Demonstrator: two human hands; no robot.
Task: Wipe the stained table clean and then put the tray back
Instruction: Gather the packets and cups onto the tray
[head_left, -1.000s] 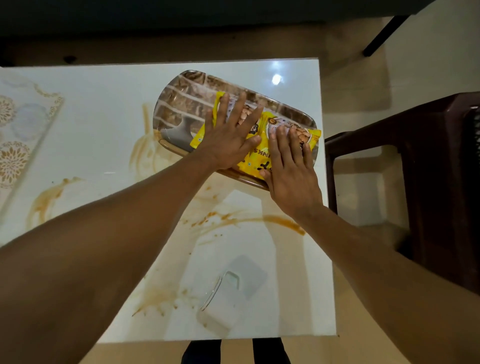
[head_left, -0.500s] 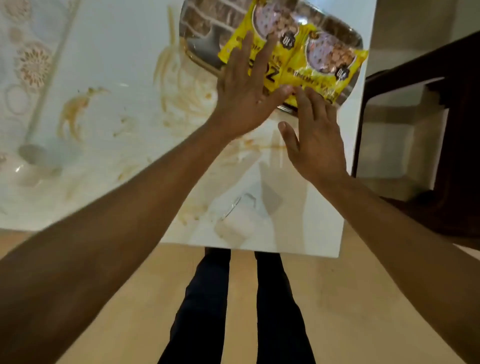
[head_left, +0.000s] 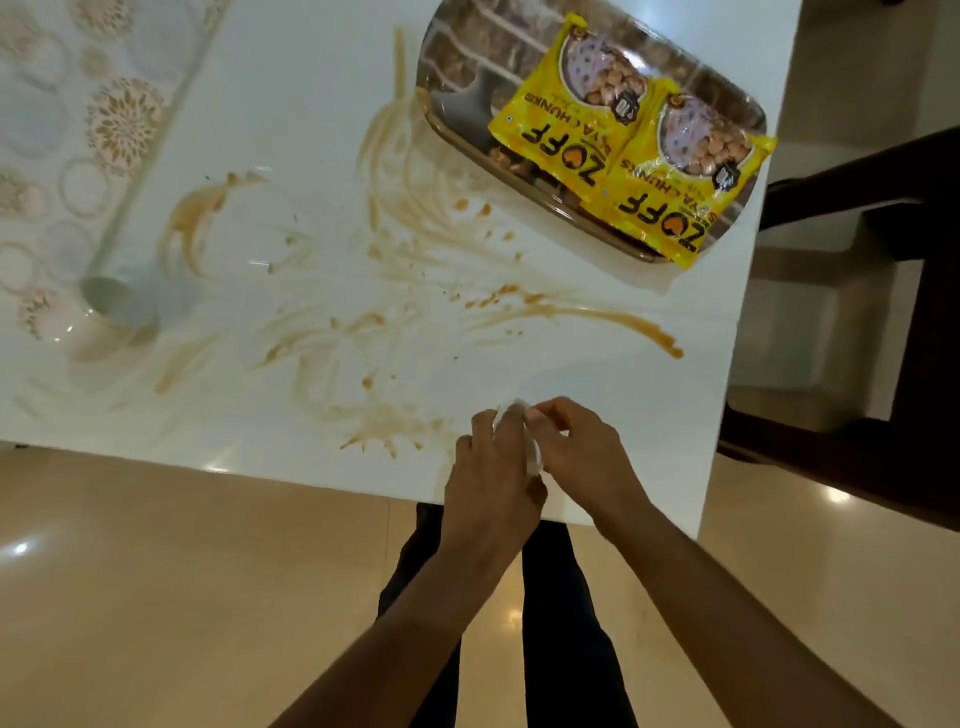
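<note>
While the stains are still wet-looking and unwiped, this is how things lie:

Desk (head_left: 311, 67): white and glossy, probably slick under a wipe; brown smears (head_left: 405, 322) run from its middle toward the right edge and the near edge.

Tray (head_left: 457, 62): shiny, looks like stiff metal, lying at the far right corner, touching the desk, one end close to the right edge. Judged rigid and light enough for two hands; best held by the raised rim at both short ends, kept level so the load does not slide.

Packets (head_left: 623, 156): two yellow pouches lying on the tray, overhanging its near rim; soft, light and slippery, likely to slip off if the tray tilts.

Left hand (head_left: 493, 478): at the near edge, fingers curled around a small white wad.

Right hand (head_left: 576, 447): just beside the left, fingertips pinching the same wad from the other side.

Wad (head_left: 532, 452): white, mostly hidden between the hands; tissue or cloth, cannot tell which. Judged soft and crushable, so better spread flat under the palm for wiping.
</note>
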